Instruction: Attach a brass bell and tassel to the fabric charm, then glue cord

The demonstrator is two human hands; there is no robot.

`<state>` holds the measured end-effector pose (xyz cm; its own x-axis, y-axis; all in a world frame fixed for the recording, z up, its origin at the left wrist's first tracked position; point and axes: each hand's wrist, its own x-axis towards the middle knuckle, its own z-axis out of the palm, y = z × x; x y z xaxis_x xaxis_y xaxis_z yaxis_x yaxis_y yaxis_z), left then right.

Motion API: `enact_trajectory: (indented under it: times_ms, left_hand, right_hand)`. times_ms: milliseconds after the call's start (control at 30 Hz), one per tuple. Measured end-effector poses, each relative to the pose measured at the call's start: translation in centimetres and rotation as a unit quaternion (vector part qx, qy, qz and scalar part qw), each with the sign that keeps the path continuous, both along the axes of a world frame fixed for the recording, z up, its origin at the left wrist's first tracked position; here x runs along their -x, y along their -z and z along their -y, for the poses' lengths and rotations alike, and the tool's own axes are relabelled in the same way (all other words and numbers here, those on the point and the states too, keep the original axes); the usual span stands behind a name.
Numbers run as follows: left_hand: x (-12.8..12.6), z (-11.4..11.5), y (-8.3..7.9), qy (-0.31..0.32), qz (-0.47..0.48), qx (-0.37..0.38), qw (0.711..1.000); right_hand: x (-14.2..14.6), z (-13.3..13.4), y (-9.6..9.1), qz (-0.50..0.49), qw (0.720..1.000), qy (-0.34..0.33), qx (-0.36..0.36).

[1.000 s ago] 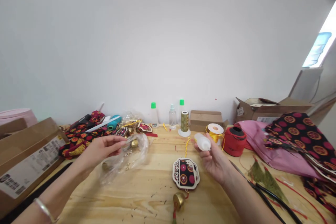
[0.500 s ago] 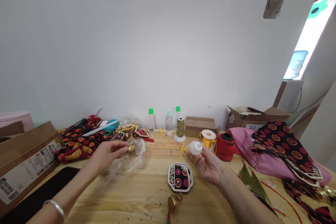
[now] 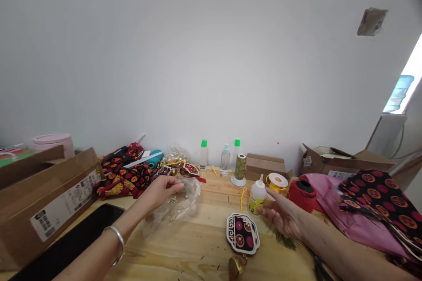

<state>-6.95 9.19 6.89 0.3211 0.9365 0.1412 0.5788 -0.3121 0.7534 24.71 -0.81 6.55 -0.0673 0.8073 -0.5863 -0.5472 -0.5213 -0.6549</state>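
The bent fingers of my right hand [image 3: 281, 213] touch the right side of a white squeeze bottle of glue [image 3: 257, 197] with a yellow label and pointed nozzle. The bottle is upright on the wooden table. My left hand [image 3: 165, 191], wearing a silver bangle, pinches at a clear plastic bag [image 3: 189, 197] with small gold beads in and around it. Whatever sits between those fingertips is too small to make out. Between my hands lies a white-framed pendant [image 3: 243, 233] with dark patterned fabric, a yellow cord at its top and a gold bell [image 3: 235, 267] below.
Cardboard boxes [image 3: 66, 202] flank the table, with a black tray [image 3: 79, 232] at left. Along the wall stand a spray bottle [image 3: 225, 160], green-capped bottles and a green thread spool [image 3: 241, 169]. Yellow cord [image 3: 277, 181], red thread [image 3: 303, 195] and pink cloth [image 3: 339, 210] lie right.
My right hand has brought the glue bottle from tilted in the air to upright on the table. My left hand still pinches by the bag; the gold bell beneath its fingertips no longer shows. The view shifted left.
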Motion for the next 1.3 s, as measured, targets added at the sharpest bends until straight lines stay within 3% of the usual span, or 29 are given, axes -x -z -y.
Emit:
enact_trajectory:
  times_ms: [100,200,267,333,433,533,633,867,1000,1067,1133,1233,1300]
  left_hand:
    - [0.6,0.4,-0.6,-0.016,0.004,-0.002,1.0]
    - [0.5,1.9,-1.5,-0.022,0.04,0.023,0.999]
    - [-0.5,3.4,-1.8,-0.007,0.128,0.097,0.987]
    - [-2.1,5.0,-1.8,0.03,0.234,0.191,0.953]
    - [-5.3,7.3,-1.3,0.069,0.329,0.273,0.901]
    - [-7.6,9.2,-0.8,0.1,0.347,0.287,0.887]
    - [-8.3,10.2,-0.5,0.112,0.353,0.29,0.883]
    - [-8.0,10.8,1.2,0.087,0.316,0.242,0.913]
    - [-7.3,11.7,2.5,0.126,0.279,0.239,0.922]
    - [-6.3,11.7,2.6,0.14,0.247,0.227,0.932]
    - [-4.8,10.9,2.3,0.104,0.203,0.175,0.958]
    - [-1.8,8.2,1.5,0.018,0.097,0.003,0.995]
    - [-0.2,6.0,1.5,0.007,-0.022,-0.078,0.997]
  right_hand:
    - [-0.6,1.5,0.9,0.016,0.995,0.096,0.006]
    - [-0.3,3.4,1.8,0.066,0.97,0.212,-0.101]
    - [1.0,4.5,2.0,0.15,0.94,0.247,-0.184]
    - [3.2,5.2,1.7,0.25,0.904,0.213,-0.274]
    - [7.1,5.4,0.4,0.424,0.791,0.136,-0.419]
    - [9.9,5.2,-0.6,0.548,0.676,0.077,-0.486]
    - [10.9,5.1,-0.7,0.602,0.625,0.062,-0.493]
    - [10.5,5.3,0.3,0.637,0.596,0.041,-0.487]
    - [10.9,5.8,1.2,0.623,0.595,0.033,-0.507]
    - [10.9,5.8,1.6,0.603,0.612,0.039,-0.511]
    - [10.6,5.6,1.9,0.58,0.645,0.052,-0.495]
    - [9.5,5.1,2.0,0.564,0.687,0.084,-0.45]
    - [8.7,4.7,2.2,0.564,0.696,0.102,-0.432]
